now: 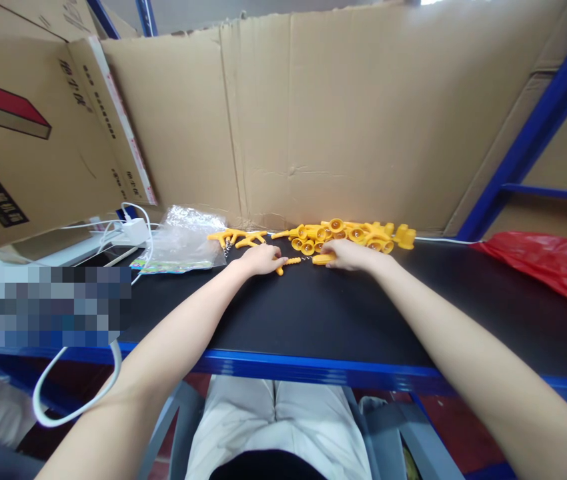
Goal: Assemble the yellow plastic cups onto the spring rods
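My left hand (262, 259) is closed on a yellow plastic piece (292, 261) with a ribbed stem, low over the black tabletop. Opposite it, my right hand (347, 255) grips a yellow plastic handle (322, 259). A thin silvery spiral (306, 259) shows in the gap between the two pieces; whether it joins them I cannot tell. Just behind my right hand lies a heap of yellow cup-ended parts (335, 225). Beyond my left hand are yellow branched pieces (231, 235), one with a metal spiral beside it. My fingers partly hide both held pieces.
A clear plastic bag (188, 233) lies left of the branched pieces, near a white charger (135, 231) with cables. At right is a red plastic bag (548, 263). Cardboard (363, 120) walls off the back. A blue rail (313, 365) edges the black table (313, 313).
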{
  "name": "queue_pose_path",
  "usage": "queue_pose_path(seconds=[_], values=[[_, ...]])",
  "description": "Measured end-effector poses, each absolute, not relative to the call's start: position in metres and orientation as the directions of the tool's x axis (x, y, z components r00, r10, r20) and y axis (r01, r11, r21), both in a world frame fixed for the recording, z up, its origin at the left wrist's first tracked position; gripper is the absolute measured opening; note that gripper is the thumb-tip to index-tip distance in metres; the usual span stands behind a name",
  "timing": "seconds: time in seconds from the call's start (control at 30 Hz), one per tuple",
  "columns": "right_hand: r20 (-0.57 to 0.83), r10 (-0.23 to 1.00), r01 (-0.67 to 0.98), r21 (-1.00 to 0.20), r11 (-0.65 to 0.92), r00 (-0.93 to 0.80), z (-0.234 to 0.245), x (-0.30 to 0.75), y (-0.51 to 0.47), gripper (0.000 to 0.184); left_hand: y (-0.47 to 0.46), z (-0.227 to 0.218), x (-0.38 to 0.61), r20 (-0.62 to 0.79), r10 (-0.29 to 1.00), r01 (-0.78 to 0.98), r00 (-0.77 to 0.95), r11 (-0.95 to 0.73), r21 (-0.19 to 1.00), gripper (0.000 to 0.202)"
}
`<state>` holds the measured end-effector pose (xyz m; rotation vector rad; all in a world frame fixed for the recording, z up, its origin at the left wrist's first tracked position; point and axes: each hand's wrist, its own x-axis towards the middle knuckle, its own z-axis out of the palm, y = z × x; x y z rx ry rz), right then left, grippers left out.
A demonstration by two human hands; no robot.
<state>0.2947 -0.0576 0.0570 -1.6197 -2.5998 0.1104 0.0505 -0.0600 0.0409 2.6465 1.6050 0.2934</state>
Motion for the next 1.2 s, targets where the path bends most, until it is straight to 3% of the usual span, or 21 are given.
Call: queue_pose_path(seconds=[0.23, 0.47, 0.8, 1.07, 1.2], values=[[0.095, 0.867, 0.861, -0.105, 0.497, -0.489, 0.053, 0.287, -0.059, 0.027, -0.06, 0.04, 0.051, 0.134, 0.873, 0.863, 0.469, -0.485, 0.144, 0.042], [-0.006, 0.952, 0.951, 0.032, 0.307, -0.307, 0.06, 0.298, -0.062, 0.017, -0.061, 0.041, 0.05, 0.135, 0.87, 0.855, 0.473, -0.491, 0.169, 0.035], [0.158, 0.808, 0.798, -0.137, 0.587, -0.568, 0.046, 0.282, -0.057, 0.035, -0.06, 0.038, 0.051, 0.197, 0.828, 0.807, 0.525, -0.558, 0.194, 0.036], [0.191, 0.79, 0.757, -0.226, 0.613, -0.583, 0.054, 0.277, -0.068, 0.035, -0.056, 0.037, 0.049, 0.146, 0.888, 0.816, 0.436, -0.459, 0.352, 0.036], [0.184, 0.82, 0.754, -0.324, 0.572, -0.543, 0.057, 0.282, -0.067, 0.036, -0.056, 0.034, 0.05, 0.229, 0.865, 0.794, 0.447, -0.502, 0.343, 0.028]])
